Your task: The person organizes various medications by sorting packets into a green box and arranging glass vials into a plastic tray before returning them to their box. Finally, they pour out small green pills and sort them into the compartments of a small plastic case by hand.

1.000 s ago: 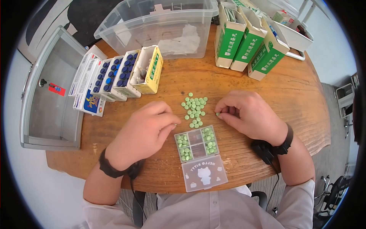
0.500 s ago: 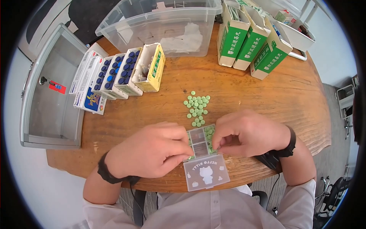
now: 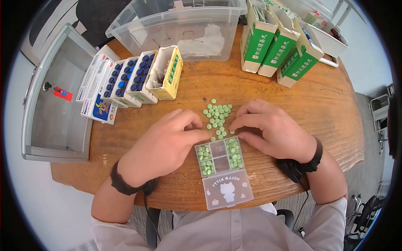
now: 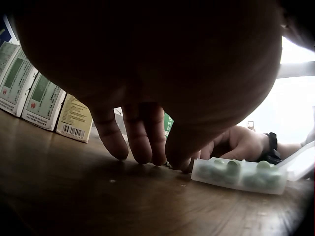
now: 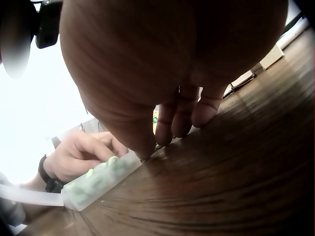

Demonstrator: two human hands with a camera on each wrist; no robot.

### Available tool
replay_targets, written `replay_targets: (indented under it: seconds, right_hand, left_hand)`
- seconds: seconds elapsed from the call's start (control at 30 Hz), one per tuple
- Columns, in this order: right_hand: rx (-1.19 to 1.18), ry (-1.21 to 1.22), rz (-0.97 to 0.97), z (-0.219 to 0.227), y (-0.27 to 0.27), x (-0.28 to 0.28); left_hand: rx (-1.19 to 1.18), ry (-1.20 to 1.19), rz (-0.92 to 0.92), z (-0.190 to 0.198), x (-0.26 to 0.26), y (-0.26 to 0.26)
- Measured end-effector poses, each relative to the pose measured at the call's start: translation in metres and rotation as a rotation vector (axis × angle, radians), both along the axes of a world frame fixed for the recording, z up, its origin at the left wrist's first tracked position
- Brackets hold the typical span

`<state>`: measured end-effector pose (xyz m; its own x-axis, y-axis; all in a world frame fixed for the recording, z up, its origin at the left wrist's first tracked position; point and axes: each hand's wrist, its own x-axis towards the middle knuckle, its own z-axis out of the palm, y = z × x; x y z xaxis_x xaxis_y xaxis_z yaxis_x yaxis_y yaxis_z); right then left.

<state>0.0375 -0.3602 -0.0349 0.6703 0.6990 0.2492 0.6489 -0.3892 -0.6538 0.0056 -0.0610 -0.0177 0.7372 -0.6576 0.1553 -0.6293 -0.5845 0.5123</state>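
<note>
A small plastic pill box point(image 3: 212, 145) lies on the table with its lid point(image 3: 228, 190) folded toward the person. Green tablets point(image 3: 233, 161) fill the left and right compartments; the two middle ones show none. Beyond the box is a loose cluster of green tablets point(image 3: 217, 112). My left hand point(image 3: 169, 140) is at the cluster's left side, its thumb tip close by a tablet point(image 3: 212, 139). Across from it, my right hand point(image 3: 274, 127) has forefinger and thumb apart around a single tablet point(image 3: 232, 132). In both wrist views the fingertips reach down to the tabletop.
Vial boxes point(image 3: 140, 79) and a yellow carton point(image 3: 171, 79) stand at the back left, beside a glass-fronted case point(image 3: 58, 121). A clear plastic bin point(image 3: 176, 33) is behind. Green-and-white cartons point(image 3: 299, 62) stand at the back right, near a white basket point(image 3: 331, 44).
Both hands went from beside the cluster down to the pill box's outer compartments, then back up to the tablets nearest the box. The box stays on the table.
</note>
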Motion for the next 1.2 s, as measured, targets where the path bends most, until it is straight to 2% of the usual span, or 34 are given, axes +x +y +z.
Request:
replay_targets:
  seconds: [0.17, 0.43, 0.53, 0.57, 0.6, 0.7, 0.73, 0.9, 1.1, 1.2]
  right_hand:
    - [-0.002, 0.017, 0.003, 0.001, 0.000, 0.000]
    - [-0.023, -0.015, -0.076, 0.003, -0.003, 0.003]
    - [0.027, 0.110, -0.051, 0.012, -0.003, 0.001]
    - [0.080, 0.135, 0.064, 0.013, -0.003, 0.001]
    - [0.132, 0.160, 0.179, 0.014, -0.004, 0.000]
    - [0.103, 0.225, 0.287, 0.012, -0.002, -0.006]
    - [0.102, 0.227, 0.288, 0.013, -0.002, -0.006]
    - [0.049, 0.270, 0.205, 0.019, -0.004, -0.006]
    - [0.028, 0.201, 0.286, 0.008, -0.004, -0.005]
    - [0.033, 0.187, 0.254, 0.011, -0.003, -0.005]
  left_hand:
    - [0.032, -0.048, -0.071, -0.002, 0.001, 0.001]
    - [0.077, -0.056, 0.043, 0.001, 0.002, 0.006]
    - [0.046, -0.053, 0.003, 0.012, 0.001, 0.004]
    - [0.046, -0.055, 0.001, 0.014, -0.001, 0.003]
    - [-0.033, -0.016, -0.076, 0.015, -0.005, 0.003]
    - [-0.133, 0.071, -0.201, 0.012, -0.015, -0.001]
    - [-0.155, 0.115, -0.247, 0.011, -0.016, -0.003]
    - [-0.127, 0.062, -0.222, 0.010, -0.011, 0.004]
    - [-0.121, 0.090, -0.236, 0.007, -0.012, 0.002]
    - [-0.123, 0.080, -0.238, 0.011, -0.014, -0.001]
